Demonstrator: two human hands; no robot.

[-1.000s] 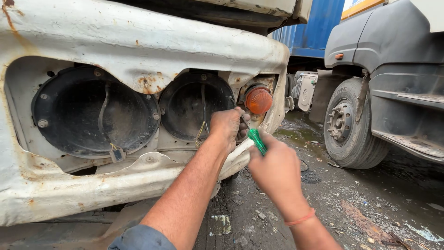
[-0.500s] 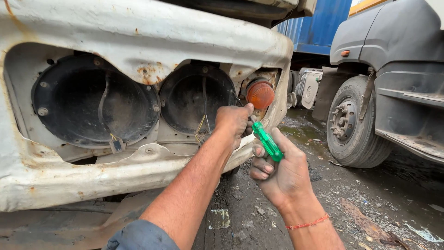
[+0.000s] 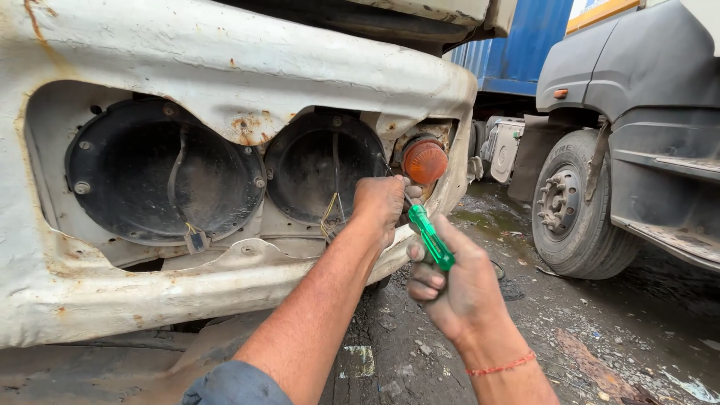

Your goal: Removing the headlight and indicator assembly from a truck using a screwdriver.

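Muddy truck yard; left hand [image 3: 382, 204] clenched at the orange lamp [image 3: 424, 160], right hand [image 3: 457, 281] grasping a screwdriver [image 3: 430, 238]. Step looks like unscrewing; next calls for seating the tip squarely

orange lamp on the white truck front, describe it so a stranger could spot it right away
Start at the rusty white truck front with two empty round black headlight sockets. Just right of the smaller socket, at the panel's corner, sits the orange lamp. It is the only small, domed, orange part there, above the left hand.
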